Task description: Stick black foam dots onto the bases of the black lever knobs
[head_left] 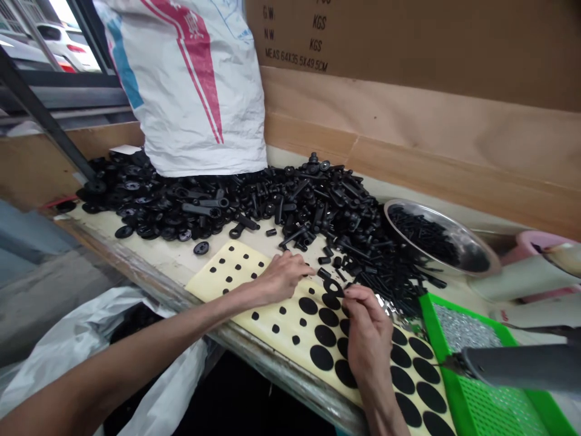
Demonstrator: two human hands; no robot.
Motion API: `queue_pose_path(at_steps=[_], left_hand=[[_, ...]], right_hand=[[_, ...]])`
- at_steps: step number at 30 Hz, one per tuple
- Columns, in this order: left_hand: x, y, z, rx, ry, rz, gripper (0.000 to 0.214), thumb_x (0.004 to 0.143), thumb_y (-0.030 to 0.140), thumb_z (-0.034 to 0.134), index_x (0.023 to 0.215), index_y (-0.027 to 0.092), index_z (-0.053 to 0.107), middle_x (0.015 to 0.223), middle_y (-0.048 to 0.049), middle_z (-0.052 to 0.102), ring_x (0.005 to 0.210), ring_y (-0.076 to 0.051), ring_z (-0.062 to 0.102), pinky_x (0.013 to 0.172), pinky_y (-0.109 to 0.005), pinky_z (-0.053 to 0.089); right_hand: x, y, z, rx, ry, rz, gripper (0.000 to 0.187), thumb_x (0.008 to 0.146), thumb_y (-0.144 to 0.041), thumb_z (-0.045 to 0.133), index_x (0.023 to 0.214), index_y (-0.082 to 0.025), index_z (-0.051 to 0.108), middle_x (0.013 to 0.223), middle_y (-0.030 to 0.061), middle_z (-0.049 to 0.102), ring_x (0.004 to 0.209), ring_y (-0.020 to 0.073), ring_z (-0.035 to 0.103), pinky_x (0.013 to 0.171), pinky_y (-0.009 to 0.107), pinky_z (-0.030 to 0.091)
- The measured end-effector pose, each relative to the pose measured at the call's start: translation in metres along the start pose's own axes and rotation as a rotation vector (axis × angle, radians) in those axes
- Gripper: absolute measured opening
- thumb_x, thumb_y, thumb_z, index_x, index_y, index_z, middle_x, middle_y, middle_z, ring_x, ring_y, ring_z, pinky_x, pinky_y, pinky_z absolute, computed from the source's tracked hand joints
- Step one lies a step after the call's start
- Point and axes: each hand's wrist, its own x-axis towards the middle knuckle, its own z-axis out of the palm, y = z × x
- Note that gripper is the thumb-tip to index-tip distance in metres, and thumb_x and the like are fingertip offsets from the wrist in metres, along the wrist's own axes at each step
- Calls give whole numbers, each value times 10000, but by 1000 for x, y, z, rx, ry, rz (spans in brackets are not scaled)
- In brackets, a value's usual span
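Note:
My left hand (284, 277) is over the upper edge of a yellow backing sheet (267, 312), beside the loose black parts. One finger stretches right towards a small black cylinder (324, 274); the others bend downward, partly hidden, and I see nothing held. Over the same sheet, my right hand (370, 330) has thumb and fingers pinched together at the edge of a black ring-shaped part (333, 287). Its grip is partly covered by the fingers. Large black round stickers (322, 357) and small black dots (276, 329) are stuck on the sheet.
Behind lies a heap of black plastic parts (318, 206), with a white sack (204, 91) standing over it. A metal bowl (476, 257) holds thin black pieces. At right, a green tray (447, 387) contains small shiny pieces, and a grey power screwdriver (521, 364) lies across it.

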Motion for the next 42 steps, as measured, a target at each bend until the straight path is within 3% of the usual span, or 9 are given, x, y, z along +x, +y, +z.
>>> queue_pose_path(at_steps=[3, 7, 16, 21, 25, 31, 34, 38, 42], left_hand=[[-9, 10, -5, -236, 81, -102, 266, 942, 240, 430, 1088, 187, 645, 1021, -56, 637, 932, -184, 538, 802, -298, 419], [-23, 31, -14, -819, 177, -307, 191, 848, 321, 583, 845, 164, 692, 857, -25, 663, 795, -160, 575, 699, -246, 418], [-40, 42, -14, -879, 260, -417, 103, 757, 260, 659, 731, 170, 700, 809, 0, 642, 755, -142, 535, 669, -243, 375], [-44, 45, -13, -960, 217, -466, 156, 786, 313, 639, 783, 170, 700, 751, 8, 637, 700, -124, 515, 655, -242, 371], [-45, 48, -7, -984, 268, -522, 110, 720, 264, 695, 709, 159, 666, 645, 38, 586, 571, -87, 427, 577, -227, 340], [-48, 51, -6, -1225, 292, -636, 104, 705, 255, 705, 720, 155, 680, 711, 7, 645, 699, -115, 533, 702, -243, 399], [-49, 53, -8, -1277, 283, -648, 102, 705, 245, 700, 727, 146, 685, 716, 2, 644, 700, -114, 534, 722, -248, 400], [-49, 54, -4, -1229, 271, -616, 106, 710, 248, 699, 706, 144, 679, 693, 1, 631, 700, -121, 527, 719, -245, 397], [-37, 38, -1, -949, 284, -521, 256, 835, 384, 591, 897, 159, 696, 895, -50, 668, 819, -172, 575, 757, -275, 429]], right_hand=[[-2, -11, 1, 123, -99, 170, 106, 806, -300, 594, 840, -211, 640, 823, 11, 568, 720, 158, 518, 682, 303, 435], [-7, -27, 6, 215, -185, 311, 131, 770, -316, 643, 838, -208, 675, 746, 3, 582, 683, 154, 518, 650, 284, 431], [-22, -36, 10, 317, -122, 484, 295, 657, -425, 782, 863, -228, 712, 861, -4, 648, 796, 153, 545, 794, 284, 423], [-26, -34, 9, 288, -121, 472, 307, 679, -441, 772, 889, -226, 712, 848, 0, 658, 801, 154, 542, 797, 283, 419], [-28, -33, 11, 316, -116, 474, 321, 701, -429, 762, 935, -213, 715, 844, 7, 652, 779, 146, 537, 764, 273, 440], [-28, -26, 10, 292, 28, 439, 526, 725, -427, 755, 1213, -297, 609, 1013, -21, 629, 781, 117, 550, 784, 259, 456], [-29, -19, 10, 151, -14, 398, 363, 711, -460, 760, 978, -224, 694, 940, -3, 635, 808, 135, 536, 779, 245, 440], [-30, -12, 12, 112, -90, 341, 295, 745, -485, 717, 776, -200, 651, 775, -9, 579, 728, 139, 489, 669, 241, 417], [-28, -14, 13, 4, 14, 68, 220, 785, -406, 686, 722, -206, 619, 817, 13, 572, 788, 164, 508, 718, 275, 416]])
